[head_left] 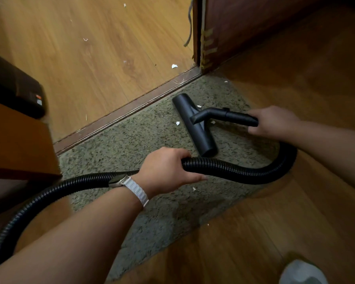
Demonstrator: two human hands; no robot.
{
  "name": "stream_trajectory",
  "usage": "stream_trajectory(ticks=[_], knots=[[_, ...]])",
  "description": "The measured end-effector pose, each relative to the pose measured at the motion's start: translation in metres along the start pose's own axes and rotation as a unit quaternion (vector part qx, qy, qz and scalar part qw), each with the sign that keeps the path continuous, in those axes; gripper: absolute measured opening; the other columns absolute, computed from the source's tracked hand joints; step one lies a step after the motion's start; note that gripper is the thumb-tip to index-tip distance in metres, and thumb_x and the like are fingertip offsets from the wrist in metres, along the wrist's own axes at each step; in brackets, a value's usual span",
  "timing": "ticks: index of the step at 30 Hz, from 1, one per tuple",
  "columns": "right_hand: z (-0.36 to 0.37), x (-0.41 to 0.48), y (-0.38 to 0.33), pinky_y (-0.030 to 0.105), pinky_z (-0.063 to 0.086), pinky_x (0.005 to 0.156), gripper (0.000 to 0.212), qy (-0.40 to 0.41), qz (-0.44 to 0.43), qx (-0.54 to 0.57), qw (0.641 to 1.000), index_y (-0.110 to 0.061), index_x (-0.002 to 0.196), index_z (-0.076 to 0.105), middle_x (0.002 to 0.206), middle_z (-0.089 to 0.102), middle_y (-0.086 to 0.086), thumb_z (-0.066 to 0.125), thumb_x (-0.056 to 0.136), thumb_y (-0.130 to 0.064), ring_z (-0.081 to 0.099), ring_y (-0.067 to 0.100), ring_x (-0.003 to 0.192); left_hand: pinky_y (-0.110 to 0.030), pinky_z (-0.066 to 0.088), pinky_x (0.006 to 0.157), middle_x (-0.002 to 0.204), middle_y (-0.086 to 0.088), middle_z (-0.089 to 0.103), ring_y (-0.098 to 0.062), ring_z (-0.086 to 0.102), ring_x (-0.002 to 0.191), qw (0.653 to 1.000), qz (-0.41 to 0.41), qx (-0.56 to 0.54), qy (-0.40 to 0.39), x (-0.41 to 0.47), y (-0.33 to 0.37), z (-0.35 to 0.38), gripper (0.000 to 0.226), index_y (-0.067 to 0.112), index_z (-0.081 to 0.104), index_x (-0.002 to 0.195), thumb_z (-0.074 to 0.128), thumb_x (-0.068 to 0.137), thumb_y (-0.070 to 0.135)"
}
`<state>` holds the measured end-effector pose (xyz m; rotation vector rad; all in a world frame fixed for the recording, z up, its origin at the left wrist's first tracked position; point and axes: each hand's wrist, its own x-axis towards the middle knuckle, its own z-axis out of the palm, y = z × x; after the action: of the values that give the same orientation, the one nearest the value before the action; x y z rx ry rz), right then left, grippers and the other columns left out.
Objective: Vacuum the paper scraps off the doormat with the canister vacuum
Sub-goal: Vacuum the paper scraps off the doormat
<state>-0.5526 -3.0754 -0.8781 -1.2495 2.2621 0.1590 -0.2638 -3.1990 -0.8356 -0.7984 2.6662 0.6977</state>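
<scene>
A grey-green doormat (143,144) lies along the door threshold. The black floor nozzle (195,128) of the vacuum rests flat on it. My right hand (273,121) grips the black wand tube (236,116) just behind the nozzle. My left hand (166,171) grips the ribbed black hose (244,173), which loops from the wand around to the lower left. Small white paper scraps (177,123) lie on the mat beside the nozzle, one more scrap (194,188) below my left hand.
More white scraps (174,66) dot the lighter wood floor beyond the threshold strip (131,111). A dark wooden door (244,27) stands at top right. A black object (14,87) and a brown board (19,144) sit at left. A white-socked foot (301,272) shows at bottom right.
</scene>
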Motion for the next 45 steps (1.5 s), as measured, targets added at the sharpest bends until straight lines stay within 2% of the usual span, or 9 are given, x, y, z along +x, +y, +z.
stream_trajectory(ticks=[5, 10, 18, 22, 25, 31, 36, 42, 45], knots=[[-0.001, 0.007, -0.016, 0.029, 0.045, 0.053, 0.017, 0.004, -0.031, -0.003, 1.0, -0.036, 0.111, 0.057, 0.078, 0.061, -0.002, 0.059, 0.094, -0.038, 0.06, 0.017, 0.066, -0.028, 0.048, 0.054, 0.066, 0.009, 0.06, -0.006, 0.057, 0.063, 1.0, -0.003, 0.005, 0.008, -0.004, -0.006, -0.002, 0.053, 0.028, 0.063, 0.082, 0.065, 0.069, 0.079], [-0.008, 0.019, -0.007, 0.031, 0.05, 0.057, 0.03, 0.054, 0.04, 0.029, 0.997, -0.034, 0.122, 0.058, 0.082, 0.061, -0.001, 0.062, 0.093, -0.041, 0.06, 0.019, 0.071, -0.029, 0.053, 0.058, 0.069, 0.008, 0.062, -0.005, 0.059, 0.064, 1.0, -0.02, 0.0, 0.013, -0.006, -0.009, -0.007, 0.053, 0.027, 0.064, 0.088, 0.064, 0.071, 0.078], [-0.005, 0.038, 0.003, 0.028, 0.041, 0.053, 0.025, 0.058, 0.079, 0.066, 0.993, -0.028, 0.116, 0.061, 0.085, 0.061, 0.002, 0.063, 0.092, -0.037, 0.059, 0.021, 0.072, -0.025, 0.045, 0.052, 0.067, 0.008, 0.062, -0.004, 0.059, 0.061, 0.999, -0.041, -0.012, 0.013, -0.003, -0.01, -0.009, 0.052, 0.028, 0.064, 0.087, 0.065, 0.072, 0.077], [-0.005, 0.049, -0.017, 0.035, 0.055, 0.064, 0.036, 0.051, 0.054, 0.06, 0.995, -0.031, 0.126, 0.058, 0.088, 0.061, 0.0, 0.063, 0.091, -0.039, 0.06, 0.021, 0.076, -0.025, 0.046, 0.053, 0.07, 0.008, 0.063, -0.004, 0.059, 0.063, 0.999, -0.047, -0.01, 0.015, -0.004, -0.015, -0.01, 0.053, 0.028, 0.065, 0.089, 0.064, 0.071, 0.077], [-0.007, 0.056, -0.03, 0.039, 0.057, 0.07, 0.037, 0.055, 0.031, 0.043, 0.997, -0.032, 0.125, 0.057, 0.087, 0.061, -0.001, 0.063, 0.09, -0.039, 0.06, 0.021, 0.076, -0.026, 0.047, 0.053, 0.07, 0.008, 0.063, -0.004, 0.059, 0.064, 0.998, -0.054, -0.006, 0.017, -0.005, -0.019, -0.011, 0.054, 0.027, 0.065, 0.089, 0.065, 0.071, 0.078], [-0.008, 0.06, -0.043, 0.035, 0.053, 0.065, 0.024, 0.058, 0.005, 0.02, 0.998, -0.031, 0.113, 0.06, 0.085, 0.06, 0.0, 0.062, 0.091, -0.039, 0.058, 0.02, 0.074, -0.025, 0.043, 0.05, 0.068, 0.009, 0.06, -0.004, 0.058, 0.063, 0.998, -0.057, -0.003, 0.014, -0.007, -0.024, -0.012, 0.053, 0.027, 0.063, 0.085, 0.065, 0.071, 0.078], [-0.011, 0.061, -0.059, 0.031, 0.048, 0.058, 0.018, 0.056, -0.021, -0.003, 0.998, -0.034, 0.109, 0.058, 0.082, 0.06, -0.002, 0.061, 0.092, -0.038, 0.059, 0.019, 0.071, -0.029, 0.053, 0.057, 0.068, 0.007, 0.062, -0.006, 0.06, 0.063, 0.998, -0.059, -0.011, 0.008, -0.009, -0.029, -0.012, 0.053, 0.026, 0.064, 0.086, 0.065, 0.07, 0.077], [-0.015, 0.061, -0.074, 0.027, 0.037, 0.051, 0.015, 0.072, -0.05, -0.06, 0.994, -0.037, 0.106, 0.052, 0.079, 0.057, -0.003, 0.058, 0.093, -0.041, 0.055, 0.016, 0.066, -0.026, 0.046, 0.053, 0.068, 0.008, 0.062, -0.005, 0.059, 0.063, 0.998, -0.063, -0.012, 0.002, -0.011, -0.032, -0.012, 0.051, 0.026, 0.063, 0.083, 0.066, 0.071, 0.076], [-0.014, 0.057, -0.072, 0.029, 0.039, 0.051, 0.016, 0.077, -0.066, -0.079, 0.992, -0.035, 0.107, 0.052, 0.077, 0.057, -0.003, 0.057, 0.093, -0.042, 0.055, 0.016, 0.065, -0.025, 0.043, 0.051, 0.067, 0.009, 0.059, -0.004, 0.057, 0.063, 0.998, -0.06, -0.012, 0.002, -0.01, -0.031, -0.011, 0.049, 0.027, 0.061, 0.082, 0.067, 0.071, 0.075]])
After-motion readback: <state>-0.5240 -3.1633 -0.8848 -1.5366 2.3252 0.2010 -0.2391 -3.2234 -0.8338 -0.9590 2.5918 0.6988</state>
